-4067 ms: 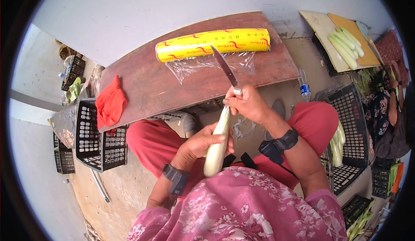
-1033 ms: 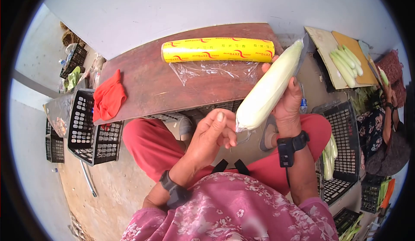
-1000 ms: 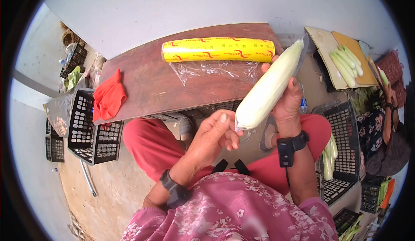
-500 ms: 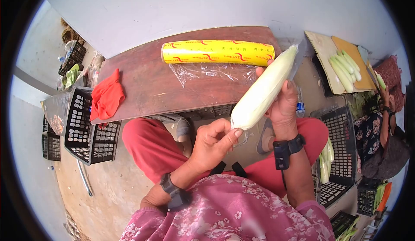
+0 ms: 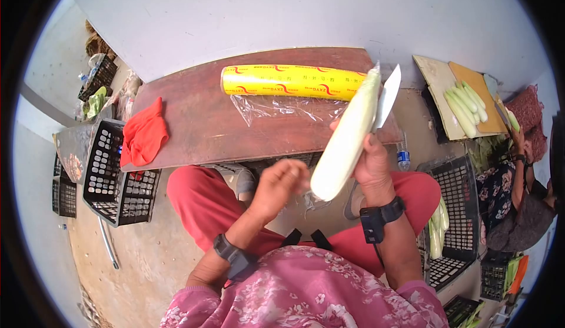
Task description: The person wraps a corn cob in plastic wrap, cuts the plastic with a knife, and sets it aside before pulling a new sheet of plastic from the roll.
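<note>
corn (image 5: 342,151), pale green and still in its husk, is held up on a slant above the person's lap, just in front of the table (image 5: 212,125), its thick end low and its thin tip up toward the right. the right hand (image 5: 374,162) is closed around the middle of it, thumb on the near side and fingertips showing on the far side. a knife (image 5: 388,97) sticks up beside the corn on the right, blade pointing upward; its handle is hidden, so how it is gripped cannot be told.

the left hand (image 5: 282,184) is near the thick end, fingers loosely curled and blurred at the tips; whether it has hold of anything cannot be told.

on the table lies a yellow roll (image 5: 294,82), with clear film (image 5: 275,108) spread along its near side. the corn's upper part covers the roll's right end. a red cloth (image 5: 146,135) lies at the table's left end, next to a black crate (image 5: 141,198). a water bottle (image 5: 404,160) stands on the floor to the right. more ears (image 5: 464,109) lie on a board (image 5: 432,90) further right, and others (image 5: 436,234) sit in a dark crate (image 5: 465,207) below.
</note>
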### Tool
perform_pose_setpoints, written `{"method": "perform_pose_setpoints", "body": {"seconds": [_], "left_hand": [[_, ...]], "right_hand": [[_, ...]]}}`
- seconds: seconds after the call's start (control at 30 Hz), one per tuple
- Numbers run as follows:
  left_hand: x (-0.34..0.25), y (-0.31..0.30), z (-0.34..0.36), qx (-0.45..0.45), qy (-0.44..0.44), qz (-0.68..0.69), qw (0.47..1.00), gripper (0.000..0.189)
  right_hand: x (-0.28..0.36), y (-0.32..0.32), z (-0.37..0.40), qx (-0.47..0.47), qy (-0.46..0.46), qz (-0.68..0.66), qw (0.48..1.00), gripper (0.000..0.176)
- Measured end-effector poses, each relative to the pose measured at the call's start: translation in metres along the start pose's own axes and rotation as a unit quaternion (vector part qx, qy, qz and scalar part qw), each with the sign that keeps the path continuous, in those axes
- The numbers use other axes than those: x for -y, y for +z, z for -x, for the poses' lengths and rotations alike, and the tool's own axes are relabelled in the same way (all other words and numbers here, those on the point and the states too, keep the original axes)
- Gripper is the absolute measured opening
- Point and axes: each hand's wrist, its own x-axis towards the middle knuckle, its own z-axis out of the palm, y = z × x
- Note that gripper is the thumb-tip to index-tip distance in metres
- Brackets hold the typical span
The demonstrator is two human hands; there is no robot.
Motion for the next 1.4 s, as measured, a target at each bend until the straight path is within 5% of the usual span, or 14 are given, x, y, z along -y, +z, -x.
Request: {"method": "perform_pose_setpoints", "body": {"seconds": [0.03, 0.2, 0.3, 0.43, 0.53, 0.73, 1.03, 1.13, 1.23, 1.4], "left_hand": [[-0.006, 0.003, -0.001, -0.051, -0.080, 0.194, 0.977, 0.032], [-0.026, 0.021, -0.003, 0.019, -0.029, 0.220, 0.975, 0.063], [-0.024, 0.023, 0.000, 0.039, -0.079, 0.175, 0.981, 0.066], [-0.013, 0.021, -0.001, -0.019, 0.042, -0.019, 0.999, 0.070], [-0.021, 0.026, 0.004, -0.111, 0.095, -0.235, 0.961, 0.070], [-0.021, 0.021, 0.003, -0.070, 0.078, -0.170, 0.980, 0.074], [-0.007, 0.014, 0.008, -0.110, 0.095, -0.363, 0.920, 0.076], [-0.004, 0.009, 0.006, -0.074, 0.168, -0.321, 0.929, 0.071], [-0.016, -0.002, 0.006, 0.005, 0.047, -0.212, 0.976, 0.062], [-0.010, -0.007, -0.002, 0.025, 0.073, -0.063, 0.995, 0.058]], "right_hand": [[-0.003, 0.005, 0.000, -0.006, 0.003, 0.004, 1.000, 0.060], [-0.021, 0.011, -0.001, -0.031, 0.050, 0.032, 0.998, 0.059], [-0.028, 0.003, -0.002, -0.025, 0.052, 0.061, 0.996, 0.059], [-0.031, -0.005, -0.002, -0.033, 0.076, 0.096, 0.992, 0.053], [-0.030, 0.010, 0.000, -0.036, 0.050, 0.134, 0.989, 0.046], [-0.029, 0.012, 0.000, -0.042, 0.060, 0.187, 0.980, 0.037], [-0.033, 0.000, -0.004, -0.085, 0.027, 0.263, 0.961, 0.034], [-0.034, 0.006, -0.002, -0.090, 0.015, 0.263, 0.960, 0.032], [-0.026, 0.021, 0.005, -0.076, 0.056, 0.280, 0.956, 0.030], [-0.037, 0.012, 0.007, -0.020, 0.077, 0.264, 0.961, 0.031]]}}
